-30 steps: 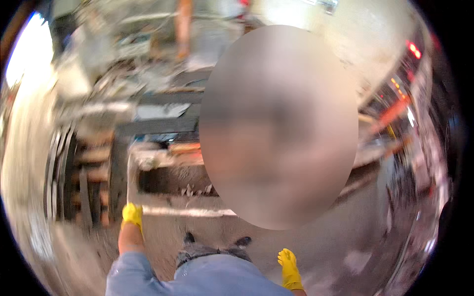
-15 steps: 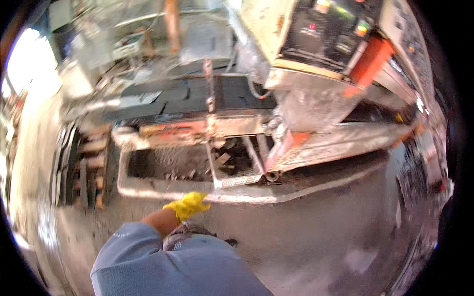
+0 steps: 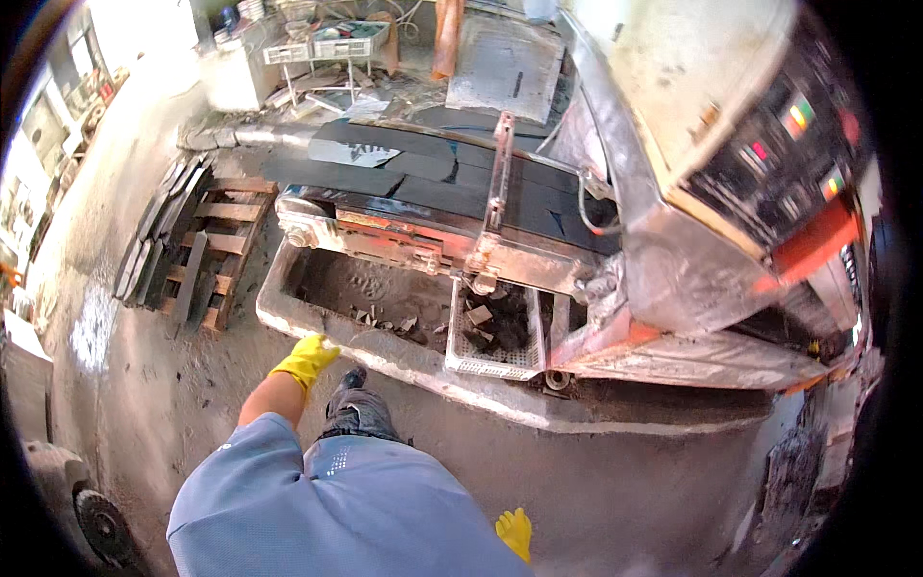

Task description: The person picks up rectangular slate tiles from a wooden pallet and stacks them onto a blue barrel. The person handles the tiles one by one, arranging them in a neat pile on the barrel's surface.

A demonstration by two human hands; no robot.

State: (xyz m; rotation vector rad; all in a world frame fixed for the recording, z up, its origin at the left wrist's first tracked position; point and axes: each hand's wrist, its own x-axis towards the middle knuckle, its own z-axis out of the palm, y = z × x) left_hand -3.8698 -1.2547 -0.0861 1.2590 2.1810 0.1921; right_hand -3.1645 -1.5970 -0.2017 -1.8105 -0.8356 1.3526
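My left hand (image 3: pixel 308 359), in a yellow glove, hangs in front of the low concrete rim (image 3: pixel 370 354) of a pit. Its fingers point forward and to the right, loosely bent, with nothing seen in them. Low in the picture, my right hand (image 3: pixel 515 532) in a matching glove shows partly past my blue shirt. Its fingertips are a little apart and hold nothing visible. Beyond the rim stands a long machine bed with dark flat slabs (image 3: pixel 437 197) on top. Below it, a white plastic crate (image 3: pixel 495 365) holds broken pieces.
A wooden pallet (image 3: pixel 226 242) with dark slabs (image 3: pixel 159 231) leaning along it stands left. At right, a machine housing carries a control panel (image 3: pixel 784 149) with lit buttons. A wheel (image 3: pixel 104 527) shows lower left. White crates on a stand (image 3: pixel 351 43) are at the back.
The pallet, machine and panel have shifted right in the picture as my view turned left. My left hand has swung leftward, and my right hand has come into sight.
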